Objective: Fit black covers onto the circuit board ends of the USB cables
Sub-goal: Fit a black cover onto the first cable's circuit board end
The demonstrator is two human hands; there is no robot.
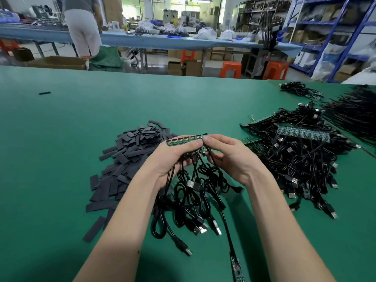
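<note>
The left hand (175,157) is curled around a narrow green strip of joined circuit boards (184,141), thumb laid along its front, while the right hand (227,157) pinches the strip's right end between thumb and fingertips; what exactly sits under those fingertips is hidden. Thin black USB cables (195,200) hang from the strip's lower edge in loops, their silver-tipped plugs lying on the green worktop (61,139) between the forearms. One cable runs toward the bottom edge, where a small circuit board (237,269) on its end is cut off by the frame. Just left of the hands, touching the hanging cables, lies a loose heap of flat black sleeve-like covers (130,157). To the right sits a tangled pile of more black cables (301,159) with another green board strip (303,133) resting on top; its far side is blurred. A lone black cover (44,93) lies well apart at far left
</note>
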